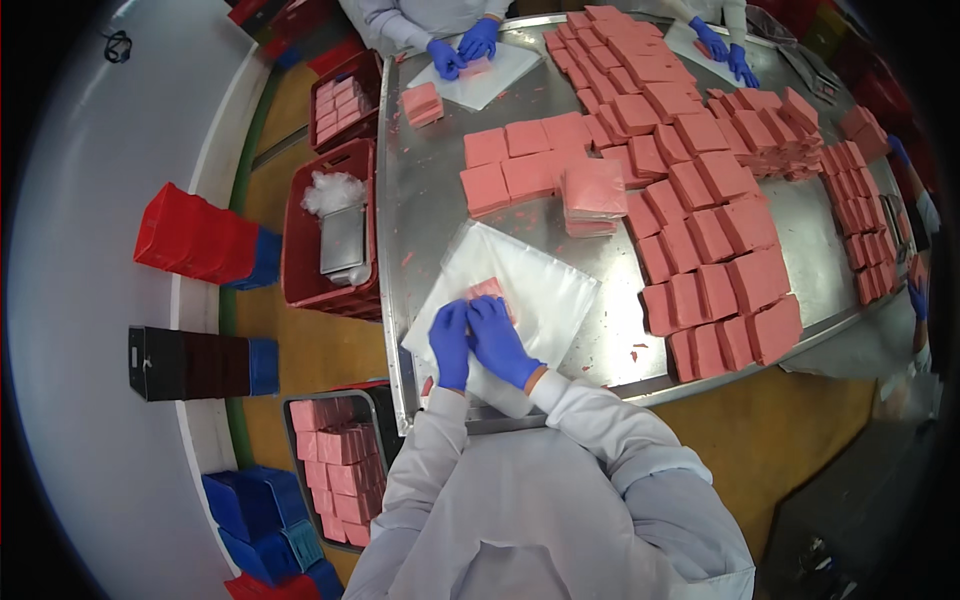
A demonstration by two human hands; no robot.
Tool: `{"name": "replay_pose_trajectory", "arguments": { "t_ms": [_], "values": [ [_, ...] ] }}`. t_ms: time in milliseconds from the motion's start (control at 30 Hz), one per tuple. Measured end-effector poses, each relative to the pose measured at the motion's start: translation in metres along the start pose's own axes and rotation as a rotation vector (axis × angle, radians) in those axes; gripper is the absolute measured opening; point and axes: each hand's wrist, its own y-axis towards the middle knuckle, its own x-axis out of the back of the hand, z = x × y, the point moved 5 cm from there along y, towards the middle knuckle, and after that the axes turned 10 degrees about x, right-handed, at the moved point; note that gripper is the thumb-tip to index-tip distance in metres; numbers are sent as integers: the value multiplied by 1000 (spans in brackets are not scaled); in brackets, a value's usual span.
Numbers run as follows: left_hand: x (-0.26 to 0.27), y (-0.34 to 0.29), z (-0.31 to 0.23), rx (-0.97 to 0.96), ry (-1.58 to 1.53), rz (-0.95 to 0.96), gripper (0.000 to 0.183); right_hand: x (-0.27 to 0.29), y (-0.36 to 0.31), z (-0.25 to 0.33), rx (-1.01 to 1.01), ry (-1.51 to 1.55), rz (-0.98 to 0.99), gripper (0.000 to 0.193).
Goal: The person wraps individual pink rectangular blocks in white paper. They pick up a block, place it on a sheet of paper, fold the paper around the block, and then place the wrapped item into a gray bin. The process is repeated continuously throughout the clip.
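Just in front of me on the steel table lies a stack of clear plastic sheets (pixel 545 290), with a pink meat slab (pixel 489 289) on it. My left hand (pixel 450 345) and my right hand (pixel 501 342), both in blue gloves, come together over the slab's near edge. Their fingers are closed and appear to pinch the plastic sheet there; the fingertips are partly hidden. Beyond the sheets sit a pile of plastic-wrapped pink slabs (pixel 594 190) and a block of unwrapped slabs (pixel 525 170).
Many pink slabs (pixel 715 235) cover the right side of the steel table (pixel 430 220). At left are a red crate (pixel 300 290) with plastic bags and a dark crate (pixel 292 440) of wrapped slabs. Co-workers' gloved hands (pixel 463 55) work across the table.
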Motion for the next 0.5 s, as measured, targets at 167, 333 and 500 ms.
{"name": "replay_pose_trajectory", "arguments": {
  "t_ms": [167, 333, 500],
  "values": [
    [-72, -61, -37, -800, 1149, 63, 43, 48, 9, -63, -342, -172, -139, 50],
    [-44, 44, -15, 129, 36, 137, 36, 34, 15, -67, -233, -100, -131, 31],
    [-48, 41, -44, -233, 978, 250, 31, 30, 17, -71, -337, 1, -251, 40]
  ]
}}
